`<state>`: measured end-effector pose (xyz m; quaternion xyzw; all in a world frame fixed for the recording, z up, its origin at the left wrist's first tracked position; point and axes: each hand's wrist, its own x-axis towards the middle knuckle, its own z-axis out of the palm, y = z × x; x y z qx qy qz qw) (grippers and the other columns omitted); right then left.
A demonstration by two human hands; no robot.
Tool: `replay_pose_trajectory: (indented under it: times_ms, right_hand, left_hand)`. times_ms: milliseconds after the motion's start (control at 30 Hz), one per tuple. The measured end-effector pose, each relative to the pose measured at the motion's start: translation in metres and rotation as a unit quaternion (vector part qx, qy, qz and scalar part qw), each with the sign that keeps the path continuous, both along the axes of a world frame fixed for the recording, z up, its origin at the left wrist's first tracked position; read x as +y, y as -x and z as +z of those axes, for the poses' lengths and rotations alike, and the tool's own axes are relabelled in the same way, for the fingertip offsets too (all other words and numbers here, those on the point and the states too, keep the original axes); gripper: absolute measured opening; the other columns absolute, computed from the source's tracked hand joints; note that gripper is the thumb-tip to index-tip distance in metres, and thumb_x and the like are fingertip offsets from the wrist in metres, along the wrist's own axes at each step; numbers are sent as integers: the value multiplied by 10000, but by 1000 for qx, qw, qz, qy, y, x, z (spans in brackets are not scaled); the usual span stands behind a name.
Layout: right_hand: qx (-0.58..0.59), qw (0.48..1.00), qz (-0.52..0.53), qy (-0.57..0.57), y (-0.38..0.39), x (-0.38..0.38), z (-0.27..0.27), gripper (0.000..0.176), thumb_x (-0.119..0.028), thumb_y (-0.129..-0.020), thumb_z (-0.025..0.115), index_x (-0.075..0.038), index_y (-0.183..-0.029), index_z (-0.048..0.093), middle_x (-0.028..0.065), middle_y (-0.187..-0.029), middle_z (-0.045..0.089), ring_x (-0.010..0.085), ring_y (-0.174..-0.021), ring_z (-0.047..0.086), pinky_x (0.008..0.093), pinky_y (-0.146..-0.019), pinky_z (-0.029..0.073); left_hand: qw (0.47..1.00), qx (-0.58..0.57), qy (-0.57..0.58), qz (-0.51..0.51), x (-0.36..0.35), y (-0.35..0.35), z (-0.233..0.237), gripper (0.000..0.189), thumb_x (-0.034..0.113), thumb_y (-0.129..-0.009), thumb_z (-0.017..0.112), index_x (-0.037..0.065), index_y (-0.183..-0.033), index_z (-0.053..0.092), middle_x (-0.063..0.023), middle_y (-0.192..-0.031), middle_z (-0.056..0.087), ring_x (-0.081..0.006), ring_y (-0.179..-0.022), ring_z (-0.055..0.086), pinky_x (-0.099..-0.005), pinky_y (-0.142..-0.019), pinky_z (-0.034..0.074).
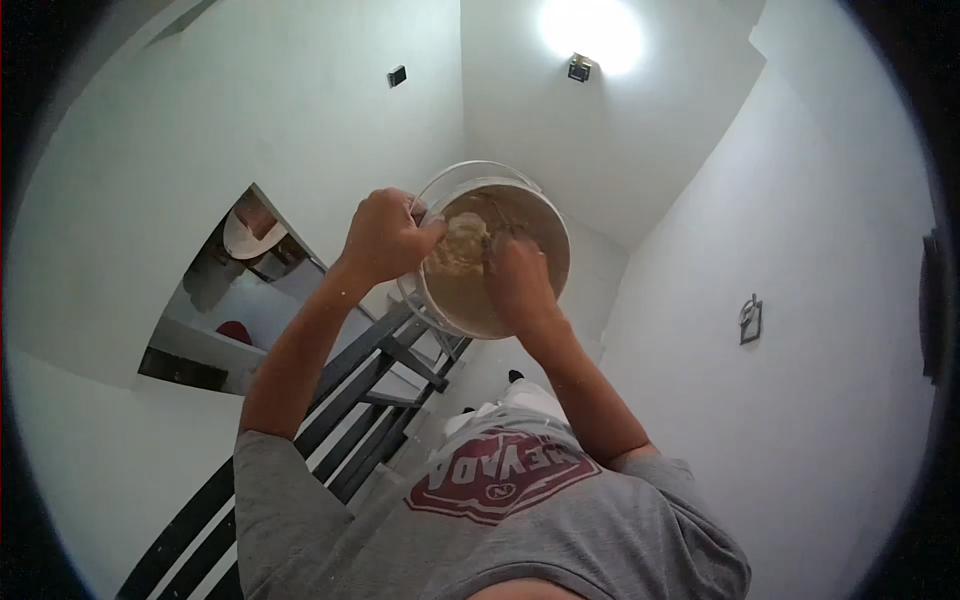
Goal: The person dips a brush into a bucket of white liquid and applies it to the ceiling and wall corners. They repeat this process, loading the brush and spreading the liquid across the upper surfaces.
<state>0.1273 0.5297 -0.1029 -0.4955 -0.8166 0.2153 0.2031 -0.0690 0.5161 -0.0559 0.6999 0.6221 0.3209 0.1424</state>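
Observation:
A white bucket (560,215) with a raised handle (485,163) is held up in front of me, its open mouth facing my view. My left hand (392,238) is closed on the bucket's left rim, the thumb over the edge. Inside lies a pale, lumpy paste (463,238) against beige-smeared walls. My right hand (519,272) reaches into the bucket, beside the paste. Its fingers are curled, and whatever they hold, if anything, is hidden.
A dark stair railing (370,350) runs diagonally below the bucket, with stairs beside it. On the left, a wall opening (230,300) shows a lower area. White walls surround me; a wall fitting (750,318) is at right and a lit lamp (580,67) above.

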Motion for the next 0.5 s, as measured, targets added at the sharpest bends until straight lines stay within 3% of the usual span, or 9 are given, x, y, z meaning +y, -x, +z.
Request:
replay_pose_trajectory:
  times_ms: [67, 133, 200, 333, 367, 400, 433, 500]
  right_hand:
    - [-3, 1000, -11, 0, 16, 7, -24, 219, 1, -839, 564, 74, -1037, 623, 327, -1043, 612, 447, -1046, 617, 532, -855, 517]
    - [-1, 1000, -23, 0, 23, 14, -39, 257, 17, -825, 555, 75, -1069, 610, 342, -1104, 594, 452, -1098, 595, 532, -880, 515]
    - [97, 990, 26, -99, 28, 22, -48, 322, 8, -835, 555, 64, -1151, 577, 351, -1214, 552, 453, -1151, 567, 533, -904, 512]
    - [166, 969, 117, -142, 36, 26, -57, 393, 6, -845, 554, 61, -1233, 521, 343, -1168, 583, 464, -1098, 596, 537, -898, 514]
    - [125, 981, 131, -74, 40, 21, -58, 353, 7, -847, 555, 68, -1195, 551, 335, -1131, 605, 464, -1061, 615, 531, -886, 521]
    - [83, 986, 145, -6, 41, 18, -55, 316, 8, -850, 556, 75, -1158, 581, 327, -1093, 627, 463, -1023, 635, 524, -874, 528]
    - [84, 986, 144, -5, 36, 17, -51, 316, 8, -850, 556, 75, -1158, 581, 327, -1093, 627, 463, -1023, 635, 524, -874, 528]
    - [15, 984, 176, 29, 22, 14, -37, 280, -44, -910, 518, 60, -1158, 595, 293, -1061, 649, 470, -984, 630, 508, -882, 504]
  left_hand:
    - [1000, -27, 12, -8, 0, -6, -5, 312, 193, -767, 704, -62, -616, 606, -111, -461, 499, -106, -460, 497, -341, -453, 422]
    - [998, 44, 5, -45, 1, -10, -7, 273, 174, -757, 695, -70, -651, 634, -103, -479, 542, -110, -479, 522, -336, -472, 445]
    - [997, 40, 2, -60, -2, -13, -8, 261, 166, -758, 690, -73, -664, 642, -108, -485, 548, -108, -487, 530, -332, -477, 449]
    - [997, 4, -31, -72, 0, -2, -10, 253, 159, -755, 688, -81, -684, 651, -135, -490, 533, -106, -507, 548, -324, -488, 451]
    - [997, 3, -29, -74, 1, 3, -8, 253, 159, -755, 688, -81, -684, 651, -135, -490, 533, -106, -507, 548, -324, -488, 451]
    - [998, 1, -36, -60, 3, 8, -5, 293, 196, -730, 707, -67, -630, 623, -161, -480, 516, -165, -453, 527, -355, -474, 441]
    - [998, 0, -42, -45, 5, 9, -2, 340, 234, -706, 727, -52, -576, 596, -186, -471, 498, -224, -400, 507, -387, -460, 431]
    - [998, 22, -42, -35, 5, 8, -1, 333, 228, -701, 718, -51, -572, 592, -184, -463, 485, -216, -394, 486, -384, -455, 424]
